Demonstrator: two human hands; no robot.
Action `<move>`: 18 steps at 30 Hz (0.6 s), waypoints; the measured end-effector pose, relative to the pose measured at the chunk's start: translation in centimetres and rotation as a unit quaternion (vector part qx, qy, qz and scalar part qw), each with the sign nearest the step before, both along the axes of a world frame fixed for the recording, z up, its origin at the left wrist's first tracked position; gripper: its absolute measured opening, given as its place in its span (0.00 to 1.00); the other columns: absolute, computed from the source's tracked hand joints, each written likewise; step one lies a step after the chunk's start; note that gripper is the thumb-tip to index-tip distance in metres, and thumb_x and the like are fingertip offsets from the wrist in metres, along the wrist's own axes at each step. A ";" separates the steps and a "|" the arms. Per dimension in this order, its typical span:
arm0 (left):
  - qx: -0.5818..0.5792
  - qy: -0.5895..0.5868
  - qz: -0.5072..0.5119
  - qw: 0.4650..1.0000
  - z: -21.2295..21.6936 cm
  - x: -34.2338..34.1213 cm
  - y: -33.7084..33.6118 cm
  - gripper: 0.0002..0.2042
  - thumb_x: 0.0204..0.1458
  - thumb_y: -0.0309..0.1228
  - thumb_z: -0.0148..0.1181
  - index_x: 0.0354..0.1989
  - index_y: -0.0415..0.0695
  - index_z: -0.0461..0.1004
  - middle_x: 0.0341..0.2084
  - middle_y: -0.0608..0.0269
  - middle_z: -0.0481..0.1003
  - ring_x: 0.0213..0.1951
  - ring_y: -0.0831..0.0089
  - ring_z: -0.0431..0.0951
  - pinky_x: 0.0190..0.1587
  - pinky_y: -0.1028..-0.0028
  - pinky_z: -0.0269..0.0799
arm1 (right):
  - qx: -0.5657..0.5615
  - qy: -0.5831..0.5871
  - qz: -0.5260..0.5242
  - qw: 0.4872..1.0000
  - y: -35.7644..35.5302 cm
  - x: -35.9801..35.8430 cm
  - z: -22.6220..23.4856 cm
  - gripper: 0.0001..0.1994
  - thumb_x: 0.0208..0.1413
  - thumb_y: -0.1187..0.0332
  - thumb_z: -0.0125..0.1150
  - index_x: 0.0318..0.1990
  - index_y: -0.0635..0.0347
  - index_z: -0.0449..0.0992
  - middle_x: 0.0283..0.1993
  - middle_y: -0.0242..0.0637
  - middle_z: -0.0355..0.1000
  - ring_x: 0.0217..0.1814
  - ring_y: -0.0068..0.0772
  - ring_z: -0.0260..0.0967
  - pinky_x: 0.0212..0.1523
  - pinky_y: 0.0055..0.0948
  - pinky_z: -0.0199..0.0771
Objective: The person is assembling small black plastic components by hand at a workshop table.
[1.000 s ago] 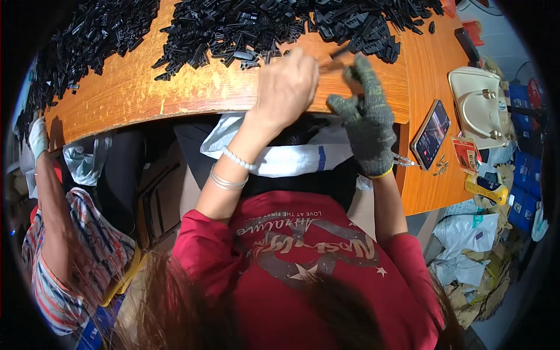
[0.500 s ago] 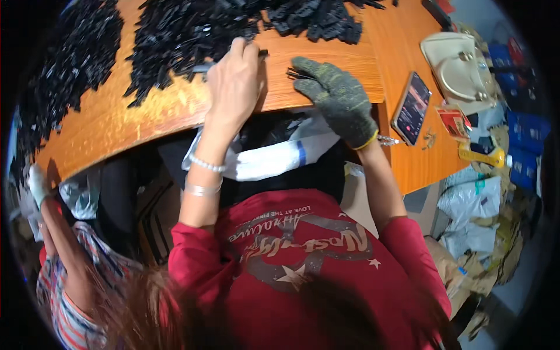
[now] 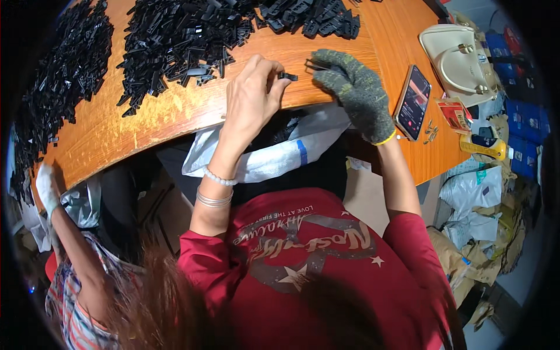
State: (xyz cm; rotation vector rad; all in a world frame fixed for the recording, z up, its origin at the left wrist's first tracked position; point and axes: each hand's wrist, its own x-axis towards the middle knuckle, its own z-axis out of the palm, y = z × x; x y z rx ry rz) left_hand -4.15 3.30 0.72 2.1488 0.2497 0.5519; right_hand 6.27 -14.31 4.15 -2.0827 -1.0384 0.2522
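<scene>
My bare left hand (image 3: 252,93) pinches a small black plastic part (image 3: 288,76) between thumb and fingers, just above the table's near edge. To its right is my right hand (image 3: 356,93), in a dark grey-green glove with a yellow cuff. Its fingers are closed around a thin dark tool (image 3: 312,64); only narrow tips show, pointing toward the black part but apart from it. Beyond my hands lies a big pile of small black plastic parts (image 3: 181,41), with a pile of larger black parts (image 3: 315,17) on its right.
An open white sack (image 3: 271,163) sits below the edge of the wooden table (image 3: 157,116). Right are a phone (image 3: 413,102), cream handbag (image 3: 452,55), red packet (image 3: 454,115) and yellow bottle (image 3: 483,147). At left, another person's white-gloved hand (image 3: 46,185) is near another black pile (image 3: 70,64).
My left hand has come away from the pile toward the right, the black part now plainly showing in its fingers. My gloved right hand has shifted slightly right.
</scene>
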 end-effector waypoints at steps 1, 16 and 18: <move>0.002 -0.005 -0.001 1.000 -0.1 0.0 0.1 0.08 0.46 0.26 0.65 0.33 0.38 0.74 0.27 0.56 0.71 0.27 0.58 0.75 0.31 0.65 0.69 | 0.024 0.090 -0.042 0.995 0.2 -0.1 0.2 0.16 0.55 0.66 0.60 0.50 0.60 0.75 0.51 0.45 0.73 0.52 0.40 0.73 0.50 0.33 0.73; 0.042 -0.090 -0.011 0.995 -1.3 0.3 0.3 0.06 0.47 0.24 0.62 0.32 0.37 0.74 0.29 0.54 0.71 0.28 0.51 0.75 0.30 0.61 0.71 | -0.140 -0.273 0.155 0.939 0.2 0.9 1.6 0.13 0.52 0.66 0.60 0.46 0.51 0.79 0.51 0.34 0.73 0.50 0.40 0.71 0.51 0.34 0.71; 0.046 -0.089 -0.006 0.995 -1.3 0.1 0.4 0.05 0.47 0.24 0.62 0.32 0.38 0.74 0.27 0.55 0.71 0.28 0.54 0.75 0.30 0.64 0.70 | -0.129 -0.263 0.160 0.943 1.0 0.7 2.1 0.14 0.52 0.66 0.61 0.47 0.58 0.78 0.48 0.38 0.75 0.48 0.42 0.73 0.49 0.33 0.72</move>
